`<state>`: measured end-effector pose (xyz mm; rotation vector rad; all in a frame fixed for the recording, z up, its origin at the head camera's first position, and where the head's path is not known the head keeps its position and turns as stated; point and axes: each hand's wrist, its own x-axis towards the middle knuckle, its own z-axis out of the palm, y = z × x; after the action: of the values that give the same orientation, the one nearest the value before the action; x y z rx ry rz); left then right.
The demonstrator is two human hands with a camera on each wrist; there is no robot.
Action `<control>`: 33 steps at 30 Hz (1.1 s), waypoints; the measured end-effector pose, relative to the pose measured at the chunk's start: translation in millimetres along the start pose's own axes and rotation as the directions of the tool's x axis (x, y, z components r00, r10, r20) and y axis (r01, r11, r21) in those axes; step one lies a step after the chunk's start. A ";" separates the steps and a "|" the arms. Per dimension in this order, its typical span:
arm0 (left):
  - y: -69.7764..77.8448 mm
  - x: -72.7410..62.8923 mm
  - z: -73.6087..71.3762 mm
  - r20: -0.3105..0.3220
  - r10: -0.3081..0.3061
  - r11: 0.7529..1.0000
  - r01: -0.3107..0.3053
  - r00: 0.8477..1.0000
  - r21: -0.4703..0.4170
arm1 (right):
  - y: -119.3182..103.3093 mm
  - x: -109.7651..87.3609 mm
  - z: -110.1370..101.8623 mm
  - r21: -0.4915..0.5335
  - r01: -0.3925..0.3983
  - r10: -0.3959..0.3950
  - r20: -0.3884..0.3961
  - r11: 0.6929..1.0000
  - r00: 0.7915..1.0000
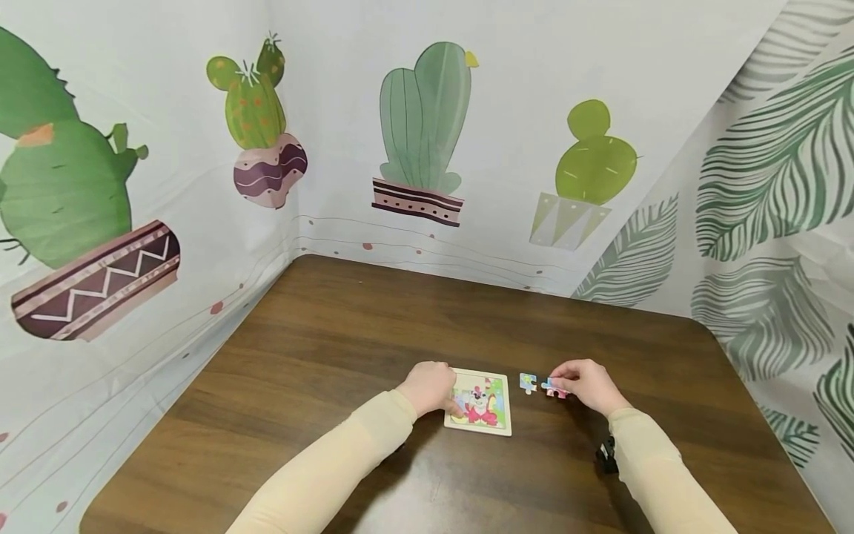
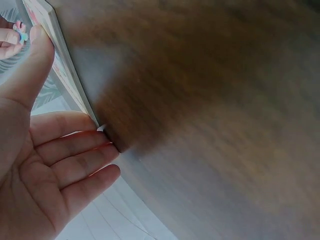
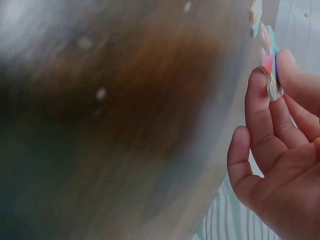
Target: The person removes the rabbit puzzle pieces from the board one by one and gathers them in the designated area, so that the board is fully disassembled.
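Note:
A square jigsaw puzzle board (image 1: 508, 415) with a pale frame lies flat on the table, showing a partly filled picture of a red and white cartoon animal. My left hand (image 1: 430, 387) holds its left side, the thumb (image 2: 41, 47) over the face and the index finger against the edge. Between thumb and fingertips, my right hand (image 1: 590, 383) pinches a blue and pink puzzle piece (image 3: 270, 62) right of the board. Another puzzle piece (image 1: 528, 383), blue and green, lies between the board and that hand. Fingers partly cover the pinched piece.
The dark wooden table (image 1: 373, 311) reaches back to a white cloth wall (image 1: 507, 148) printed with cacti and leaves. A small black device (image 1: 607, 454) sits under the right wrist.

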<state>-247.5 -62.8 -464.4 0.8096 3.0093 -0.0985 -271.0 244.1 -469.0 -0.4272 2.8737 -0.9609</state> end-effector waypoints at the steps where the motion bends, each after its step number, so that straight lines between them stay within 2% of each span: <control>1: -0.1 -0.2 0.1 -0.005 0.001 1.000 -0.001 1.000 0.007 | 1.1 -0.3 0.2 -0.001 -0.010 0.010 -0.001 1.000 1.000; 7: -0.2 -0.3 1.0 -0.011 0.004 1.000 -0.004 1.000 0.025 | 4.3 -1.0 5.4 -0.006 -0.053 0.053 -0.012 0.999 0.999; 22: 0.7 1.7 4.1 -0.008 0.005 0.999 -0.004 1.000 0.036 | 5.4 1.5 11.8 -0.022 -0.037 0.036 -0.035 0.999 0.999; 29: 2.3 -0.2 1.3 0.001 0.005 1.000 -0.005 1.000 0.025 | 0.4 3.2 8.4 -0.096 0.035 -0.045 -0.102 0.995 0.994; 33: 1.8 -0.4 0.8 0.007 0.002 1.000 -0.002 1.000 0.025 | -11.2 8.2 11.2 -0.061 0.069 -0.074 -0.084 0.996 0.994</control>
<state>-246.3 -61.5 -465.3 0.8121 3.0063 -0.1393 -274.3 226.8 -471.2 -0.5096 2.9888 -0.9312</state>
